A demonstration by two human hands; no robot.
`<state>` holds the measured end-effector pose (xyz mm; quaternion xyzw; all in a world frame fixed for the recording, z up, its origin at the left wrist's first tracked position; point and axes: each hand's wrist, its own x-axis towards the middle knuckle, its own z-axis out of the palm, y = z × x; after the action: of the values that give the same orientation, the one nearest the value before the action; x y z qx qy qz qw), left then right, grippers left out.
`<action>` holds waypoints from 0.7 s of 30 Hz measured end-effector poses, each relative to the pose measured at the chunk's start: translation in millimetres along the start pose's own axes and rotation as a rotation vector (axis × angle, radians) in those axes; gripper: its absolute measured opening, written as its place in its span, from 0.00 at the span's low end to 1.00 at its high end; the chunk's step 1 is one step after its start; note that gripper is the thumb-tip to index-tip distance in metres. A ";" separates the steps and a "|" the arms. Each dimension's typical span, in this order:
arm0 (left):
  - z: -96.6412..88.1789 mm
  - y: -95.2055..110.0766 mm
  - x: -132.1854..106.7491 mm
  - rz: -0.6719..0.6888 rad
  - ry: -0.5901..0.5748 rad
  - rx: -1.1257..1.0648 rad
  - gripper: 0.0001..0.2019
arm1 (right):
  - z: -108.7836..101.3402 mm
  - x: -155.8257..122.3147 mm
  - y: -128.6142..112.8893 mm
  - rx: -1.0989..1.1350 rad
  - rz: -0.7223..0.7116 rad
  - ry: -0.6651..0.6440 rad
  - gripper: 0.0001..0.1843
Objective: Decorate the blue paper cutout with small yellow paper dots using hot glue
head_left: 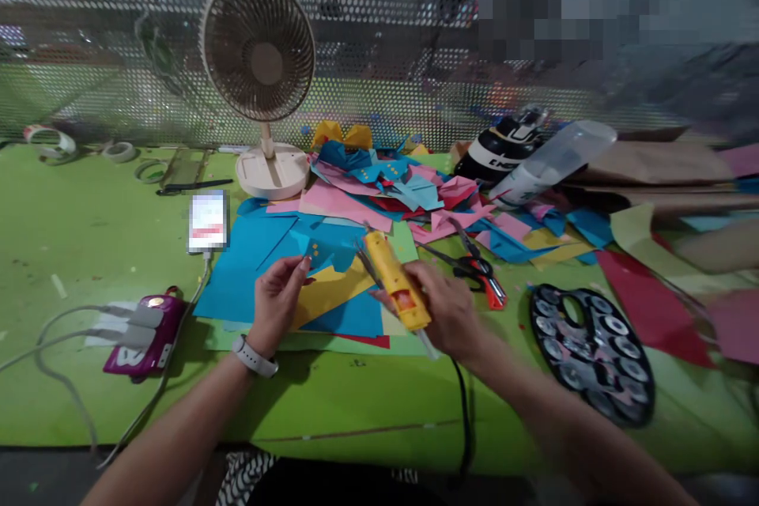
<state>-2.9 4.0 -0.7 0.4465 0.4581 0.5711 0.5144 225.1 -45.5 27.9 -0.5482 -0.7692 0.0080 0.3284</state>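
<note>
small angular blue paper piece with yellow dots [332, 254]: likely light, creases easily; best pinched by edge. yellow plastic glue gun [392, 273]: probably stiff, light; grip body, far tip maybe hot. gun elongated, pale translucent stick [429, 345] at near end. left hand [277, 300] pinching piece's left edge; right hand [446, 304] wrapped round gun. both above large flat blue paper sheet [232, 273], scene centre.

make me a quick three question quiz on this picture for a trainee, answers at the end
1. True or false: the right hand holds a yellow glue gun.
2. In this view, the fan stands where, relative to the heap of cut paper? a) to its right b) to its left c) underneath it
3. Which hand has a pale band at its wrist?

Key: 1. True. 2. b. 3. The left hand.
</note>
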 end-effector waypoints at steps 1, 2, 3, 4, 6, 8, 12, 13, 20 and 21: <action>-0.1 0.9 1.0 -0.023 0.008 -0.025 0.14 | -7.8 -2.4 8.5 -0.067 0.029 0.024 0.13; -0.4 1.6 2.2 -0.042 0.018 -0.046 0.15 | -16.0 -6.1 18.5 -0.134 0.060 0.049 0.14; -0.8 2.1 3.3 -0.058 0.027 -0.066 0.15 | -24.3 -11.3 29.5 -0.195 0.086 0.062 0.15; -1.2 2.4 4.3 -0.074 0.035 -0.083 0.15 | -32.4 -18.2 41.5 -0.257 0.135 0.053 0.17; -2.0 2.2 5.9 -0.097 0.048 -0.112 0.16 | -47.7 -36.4 66.5 -0.386 0.305 0.019 0.19; -2.3 1.3 6.7 -0.113 0.045 -0.133 0.16 | -61.0 -58.8 90.5 -0.487 0.476 -0.066 0.19; -1.8 -0.4 7.7 -0.111 0.042 -0.177 0.15 | -80.0 -102.3 128.0 -0.561 0.679 -0.144 0.19; -1.6 -0.4 8.1 -0.111 0.046 -0.184 0.14 | -83.4 -110.9 134.7 -0.557 0.689 -0.162 0.20; -2.0 0.5 13.7 -0.124 0.102 -0.223 0.14 | -110.6 -136.8 154.2 -0.375 0.647 -0.288 0.29; -2.2 0.1 14.4 -0.125 0.109 -0.229 0.14 | -114.5 -134.4 150.8 -0.378 0.646 -0.295 0.28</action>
<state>-6.2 18.2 -0.5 0.3238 0.4442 0.6099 0.5708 434.9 -139.2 -5.1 -0.8054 -0.5841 0.0477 0.0883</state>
